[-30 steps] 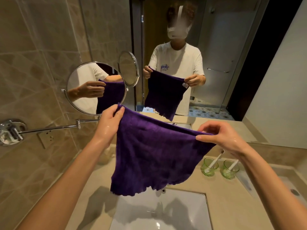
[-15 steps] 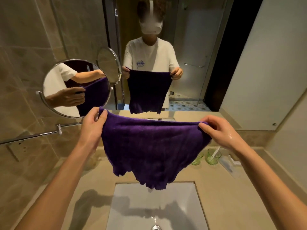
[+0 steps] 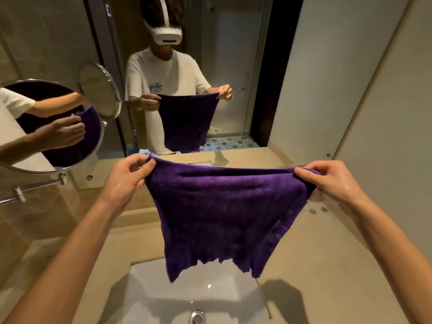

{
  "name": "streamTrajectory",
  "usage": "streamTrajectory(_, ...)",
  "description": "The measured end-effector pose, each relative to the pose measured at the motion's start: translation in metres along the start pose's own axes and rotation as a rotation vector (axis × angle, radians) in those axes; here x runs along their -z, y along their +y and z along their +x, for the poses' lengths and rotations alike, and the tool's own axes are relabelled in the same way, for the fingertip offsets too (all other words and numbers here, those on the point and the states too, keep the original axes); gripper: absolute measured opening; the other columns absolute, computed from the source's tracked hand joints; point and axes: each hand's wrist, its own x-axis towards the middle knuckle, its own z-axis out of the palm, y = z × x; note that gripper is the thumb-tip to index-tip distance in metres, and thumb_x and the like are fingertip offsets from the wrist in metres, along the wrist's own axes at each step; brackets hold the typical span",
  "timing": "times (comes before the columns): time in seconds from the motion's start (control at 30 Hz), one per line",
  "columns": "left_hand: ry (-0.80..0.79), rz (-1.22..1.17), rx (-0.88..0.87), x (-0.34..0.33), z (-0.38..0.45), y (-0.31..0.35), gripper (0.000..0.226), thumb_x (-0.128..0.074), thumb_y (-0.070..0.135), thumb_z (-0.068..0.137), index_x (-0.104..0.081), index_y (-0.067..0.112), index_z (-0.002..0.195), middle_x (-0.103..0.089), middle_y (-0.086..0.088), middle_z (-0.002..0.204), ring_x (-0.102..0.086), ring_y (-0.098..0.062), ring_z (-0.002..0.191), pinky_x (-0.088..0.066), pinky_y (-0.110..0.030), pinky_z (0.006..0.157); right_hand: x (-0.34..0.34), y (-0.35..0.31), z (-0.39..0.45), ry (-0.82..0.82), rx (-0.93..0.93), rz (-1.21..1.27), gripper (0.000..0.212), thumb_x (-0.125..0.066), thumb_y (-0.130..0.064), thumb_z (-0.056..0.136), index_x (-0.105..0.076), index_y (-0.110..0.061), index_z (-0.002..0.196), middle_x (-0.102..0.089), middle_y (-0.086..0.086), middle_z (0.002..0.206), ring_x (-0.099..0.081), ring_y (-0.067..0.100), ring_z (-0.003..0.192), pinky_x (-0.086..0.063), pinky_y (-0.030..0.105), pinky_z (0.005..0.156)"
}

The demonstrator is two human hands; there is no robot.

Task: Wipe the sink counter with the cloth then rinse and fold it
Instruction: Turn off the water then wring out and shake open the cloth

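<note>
I'm pinching the purple cloth (image 3: pixel 224 211) by its top corners, left hand (image 3: pixel 126 181) and right hand (image 3: pixel 332 183) both gripping. It's hanging flat over the sink (image 3: pixel 163 298), squared for folding.

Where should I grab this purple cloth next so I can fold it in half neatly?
Keep the two top corners pinched. The purple cloth hangs flat and spread over the sink, its ragged bottom edge free. Probably easiest: bring the left hand across to the right hand, joining the corners, then take the new fold from the side.
</note>
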Motion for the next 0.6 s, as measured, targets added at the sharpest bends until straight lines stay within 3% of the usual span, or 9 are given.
streamTrajectory(0.07, -0.023, -0.044, 0.021, -0.024, -0.007, 0.002, 0.012, -0.057, 0.010, 0.094, -0.068, 0.010, 0.089, -0.069, 0.015, 0.068, -0.061, 0.004, 0.059, -0.047, -0.008, 0.052, 0.021, 0.014, -0.002, -0.009, -0.017, 0.053, 0.024, -0.077, -0.033, 0.084, -0.076, -0.011, 0.075, -0.067, 0.003, 0.065, -0.056, 0.009, 0.052, -0.044, 0.017, 0.045)
streamTrajectory(0.2, -0.055, -0.114, 0.092, -0.077, -0.020, -0.007, 0.018, -0.060, 0.022, 0.087, -0.076, 0.020, 0.078, -0.073, 0.008, 0.079, -0.066, -0.001, 0.073, -0.053, -0.015, 0.060, 0.060, 0.057, -0.001, -0.077, -0.042, 0.201, 0.030, -0.065, -0.034, 0.094, -0.067, -0.007, 0.083, -0.058, 0.014, 0.070, -0.049, 0.031, 0.057, -0.044, 0.041, 0.051)
streamTrajectory(0.3, -0.025, -0.069, 0.183, -0.123, -0.028, -0.027, 0.018, -0.058, 0.020, 0.098, -0.071, 0.017, 0.086, -0.068, 0.002, 0.083, -0.061, -0.010, 0.074, -0.047, -0.025, 0.065, 0.084, 0.090, 0.001, -0.127, -0.031, 0.190, 0.022, -0.055, -0.026, 0.101, -0.059, -0.011, 0.085, -0.054, 0.002, 0.079, -0.046, 0.019, 0.074, -0.042, 0.023, 0.058)
streamTrajectory(0.37, 0.013, -0.076, 0.229, -0.154, -0.033, -0.043, 0.021, -0.055, 0.020, 0.102, -0.068, 0.016, 0.086, -0.063, -0.001, 0.080, -0.054, -0.012, 0.069, -0.040, -0.029, 0.062, 0.099, 0.111, 0.003, -0.143, -0.034, 0.156, 0.023, -0.052, -0.023, 0.104, -0.057, -0.014, 0.084, -0.052, -0.006, 0.076, -0.045, 0.008, 0.072, -0.037, 0.014, 0.056)
streamTrajectory(0.6, 0.160, -0.092, 0.321, -0.248, -0.051, -0.082, 0.019, -0.053, 0.020, 0.104, -0.062, 0.014, 0.088, -0.060, 0.003, 0.069, -0.048, -0.005, 0.056, -0.038, -0.021, 0.051, 0.163, 0.182, 0.017, -0.241, -0.198, 0.159, 0.027, -0.058, -0.032, 0.101, -0.063, -0.018, 0.078, -0.058, -0.008, 0.069, -0.049, 0.003, 0.060, -0.038, 0.015, 0.049)
